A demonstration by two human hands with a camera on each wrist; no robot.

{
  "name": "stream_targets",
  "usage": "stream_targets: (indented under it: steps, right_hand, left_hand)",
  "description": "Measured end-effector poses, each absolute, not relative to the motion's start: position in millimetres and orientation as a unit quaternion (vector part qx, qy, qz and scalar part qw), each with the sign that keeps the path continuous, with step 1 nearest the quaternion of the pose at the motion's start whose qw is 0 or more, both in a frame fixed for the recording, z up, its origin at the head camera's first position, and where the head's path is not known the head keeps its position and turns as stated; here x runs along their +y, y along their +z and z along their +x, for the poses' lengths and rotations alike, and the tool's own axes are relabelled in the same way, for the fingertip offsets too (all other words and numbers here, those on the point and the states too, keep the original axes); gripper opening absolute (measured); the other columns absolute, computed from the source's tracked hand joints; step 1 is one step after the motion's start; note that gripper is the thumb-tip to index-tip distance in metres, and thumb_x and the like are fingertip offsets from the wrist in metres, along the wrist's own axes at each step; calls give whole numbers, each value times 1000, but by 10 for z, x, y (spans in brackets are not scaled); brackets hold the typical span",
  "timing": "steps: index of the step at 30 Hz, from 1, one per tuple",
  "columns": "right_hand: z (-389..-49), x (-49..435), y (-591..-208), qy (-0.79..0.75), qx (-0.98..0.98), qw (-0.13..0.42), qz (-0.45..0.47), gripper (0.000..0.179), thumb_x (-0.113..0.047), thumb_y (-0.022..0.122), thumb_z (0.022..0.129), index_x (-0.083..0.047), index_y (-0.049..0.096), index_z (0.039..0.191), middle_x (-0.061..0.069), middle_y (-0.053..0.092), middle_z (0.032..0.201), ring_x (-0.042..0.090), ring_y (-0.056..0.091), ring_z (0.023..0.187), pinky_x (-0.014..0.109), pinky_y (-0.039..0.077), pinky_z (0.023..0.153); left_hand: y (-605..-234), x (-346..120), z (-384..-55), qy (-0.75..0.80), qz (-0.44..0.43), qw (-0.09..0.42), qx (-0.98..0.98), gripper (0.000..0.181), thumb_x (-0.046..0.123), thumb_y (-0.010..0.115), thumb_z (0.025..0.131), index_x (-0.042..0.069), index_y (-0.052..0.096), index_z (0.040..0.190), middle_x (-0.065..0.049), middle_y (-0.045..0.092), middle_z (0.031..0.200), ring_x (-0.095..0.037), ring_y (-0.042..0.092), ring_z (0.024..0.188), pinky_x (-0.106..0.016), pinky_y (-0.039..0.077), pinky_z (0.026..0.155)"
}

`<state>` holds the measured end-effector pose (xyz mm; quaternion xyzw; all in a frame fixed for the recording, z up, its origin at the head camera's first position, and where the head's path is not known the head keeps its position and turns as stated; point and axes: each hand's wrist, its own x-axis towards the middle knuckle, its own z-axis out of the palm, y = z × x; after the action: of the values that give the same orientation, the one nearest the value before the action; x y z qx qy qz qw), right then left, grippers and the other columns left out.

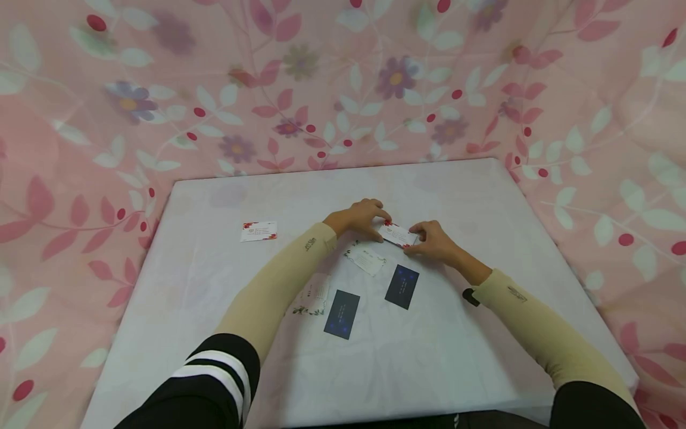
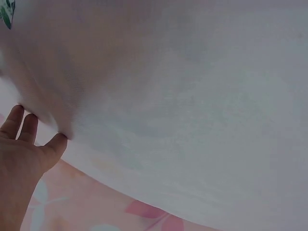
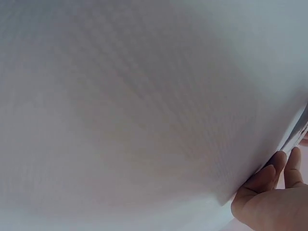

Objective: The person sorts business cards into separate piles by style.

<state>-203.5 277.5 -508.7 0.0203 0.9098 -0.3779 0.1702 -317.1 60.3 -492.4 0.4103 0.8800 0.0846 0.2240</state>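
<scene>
A white business card (image 1: 398, 235) with red floral corners is between my two hands on the right half of the table. My left hand (image 1: 360, 217) pinches its left end with thumb and fingers at the corners. At the opposite end my right hand (image 1: 435, 243) holds the card with thumb and forefinger. In the left wrist view the left fingertips (image 2: 60, 138) are low over the cloth and the card is out of sight. The right wrist view shows the card's edge (image 3: 296, 130) beside the curled right fingers.
Nearer me lie a white card with green leaves (image 1: 365, 258), two dark blue cards (image 1: 402, 287) and another leafy card (image 1: 313, 296), partly behind my left sleeve. A red-and-white card (image 1: 259, 231) lies farther left. Pink floral cloth (image 1: 321, 89) surrounds the white table (image 1: 203, 238).
</scene>
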Motion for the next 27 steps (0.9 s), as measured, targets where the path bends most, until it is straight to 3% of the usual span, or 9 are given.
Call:
stream_targets:
  steps: [6,12,16,22,27]
  right_hand:
    - [-2035,2829,-5072,-406,899,165,5,67,-29,80,83,-5,49,137,15,45,129,29,43,111,37,42,92]
    - [-2040,2850,-5055,-425,893,150,-8,66,-22,80,84,-5,47,138,15,53,122,27,52,107,28,48,80]
    - [-2055,2798,-5052,-419,898,134,-12,69,-21,80,83,-5,46,141,16,56,122,29,55,109,28,50,78]
    - [-2099,2713,-5063,-386,918,94,-21,74,-28,84,79,-3,50,140,17,60,119,32,57,111,35,47,85]
    - [-2141,2660,-5060,-388,918,72,-30,72,-30,85,78,-4,53,138,16,62,115,31,58,107,35,46,83]
  left_hand:
    - [-4908,573,-3162,93,403,221,883,66,50,77,82,31,55,142,-5,39,156,-28,31,146,-51,28,117]
    - [-4933,551,-3186,129,407,205,881,67,48,78,82,24,56,141,1,55,142,-20,47,134,-44,34,114]
    - [-4939,513,-3181,134,404,199,883,69,49,76,83,22,53,143,3,60,136,-15,52,127,-41,35,111]
    - [-4891,432,-3167,187,401,199,874,67,43,79,82,18,57,140,0,64,129,-16,56,120,-37,40,107]
    - [-4918,306,-3171,215,391,200,872,65,40,77,85,14,56,140,-3,64,129,-17,57,120,-33,44,105]
